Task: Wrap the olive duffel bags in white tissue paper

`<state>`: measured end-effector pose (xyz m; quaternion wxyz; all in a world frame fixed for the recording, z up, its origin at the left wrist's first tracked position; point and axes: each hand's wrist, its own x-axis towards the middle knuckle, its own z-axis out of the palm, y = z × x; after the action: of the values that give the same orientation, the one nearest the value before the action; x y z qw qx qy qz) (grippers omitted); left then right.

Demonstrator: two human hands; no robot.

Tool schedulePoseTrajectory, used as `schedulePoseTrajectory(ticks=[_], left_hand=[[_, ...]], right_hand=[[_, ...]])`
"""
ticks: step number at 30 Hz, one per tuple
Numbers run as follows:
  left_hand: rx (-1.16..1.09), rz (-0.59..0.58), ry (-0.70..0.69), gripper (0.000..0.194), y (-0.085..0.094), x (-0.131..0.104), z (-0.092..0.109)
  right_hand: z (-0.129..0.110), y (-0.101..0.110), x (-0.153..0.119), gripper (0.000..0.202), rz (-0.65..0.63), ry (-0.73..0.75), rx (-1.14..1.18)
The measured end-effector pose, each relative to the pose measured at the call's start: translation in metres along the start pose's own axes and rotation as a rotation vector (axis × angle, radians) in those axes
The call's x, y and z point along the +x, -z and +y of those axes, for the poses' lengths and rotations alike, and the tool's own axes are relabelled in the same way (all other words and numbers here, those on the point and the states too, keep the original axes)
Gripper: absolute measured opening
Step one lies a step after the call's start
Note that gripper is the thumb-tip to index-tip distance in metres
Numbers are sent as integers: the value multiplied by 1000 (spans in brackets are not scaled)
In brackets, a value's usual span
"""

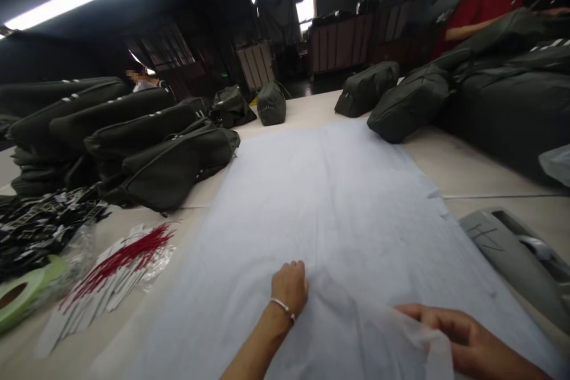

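- My left hand (290, 286) is curled knuckles-down on the tissue sheet (338, 202), fingers tucked under so I cannot tell whether they pinch the paper or only press it; a thin bracelet (283, 306) sits on the wrist.
- My right hand (449, 326) lies just right of it, fingers stretched toward the left hand, with a raised fold of the tissue draped over the fingertips; the paper hides the tips, so I cannot tell if they grip it.
- Between my two hands the sheet is rumpled and lifted; beyond my fingers it runs flat and bare across the table (463, 166), the widest open room in view.
- The sheet's right edge runs diagonally away past my right hand; just outside it lies a grey tape dispenser (512, 255).
- The sheet's left edge runs off from beyond my left wrist; outside it lies a fan of white tags with red strings (116, 267), then a green tape roll (22, 297) and a heap of black buckles (40, 225) further left.
- Far beyond my left fingers, dark green bags (169, 160) are stacked in a row, the nearest touching the sheet's far left corner.
- Far beyond my right fingers, more bags (409, 104) crowd the sheet's far right corner.
- Behind those, a person in a red top (472, 12) is at work.
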<state>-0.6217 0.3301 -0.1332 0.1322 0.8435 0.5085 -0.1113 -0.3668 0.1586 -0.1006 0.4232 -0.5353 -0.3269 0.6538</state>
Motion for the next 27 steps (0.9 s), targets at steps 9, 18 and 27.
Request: schedulePoseTrajectory(ticks=[9, 18, 27], left_hand=[[-39, -28, -10, 43, -9, -42, 13], [34, -150, 3, 30, -19, -44, 25], [13, -80, 50, 20, 4, -49, -2]], right_hand=[[-16, -4, -8, 34, -4, -123, 86], [-18, -50, 10, 35, -223, -10, -77], [39, -79, 33, 32, -150, 148, -411]])
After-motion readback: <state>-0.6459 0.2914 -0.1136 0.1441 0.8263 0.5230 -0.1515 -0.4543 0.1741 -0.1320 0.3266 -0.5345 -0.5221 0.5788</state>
